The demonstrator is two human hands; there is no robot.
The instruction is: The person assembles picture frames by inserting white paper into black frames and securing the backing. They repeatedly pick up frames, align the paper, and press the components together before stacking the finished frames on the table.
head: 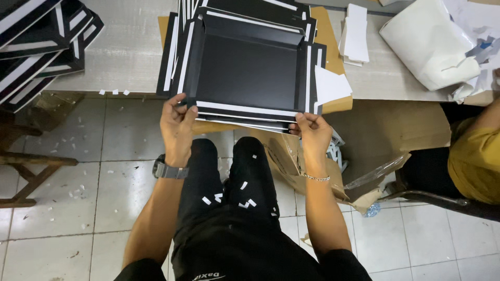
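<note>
A flat black cardboard box blank (245, 73) with white tape strips along its edges lies on top of a stack of the same blanks at the near edge of the table (125, 57). My left hand (177, 127), with a wristwatch, pinches the near left corner of the top blank. At the near right corner, my right hand (312, 132), wearing a thin bracelet, holds the edge between thumb and fingers. My lap in black trousers is below, dotted with small white paper scraps.
More black-and-white blanks (41, 41) are piled at the table's far left. White paper pieces (357, 34) and a white bag (429, 41) lie to the right. A brown carton (364, 140) stands by my right knee. A person in a yellow top (476, 156) sits at right.
</note>
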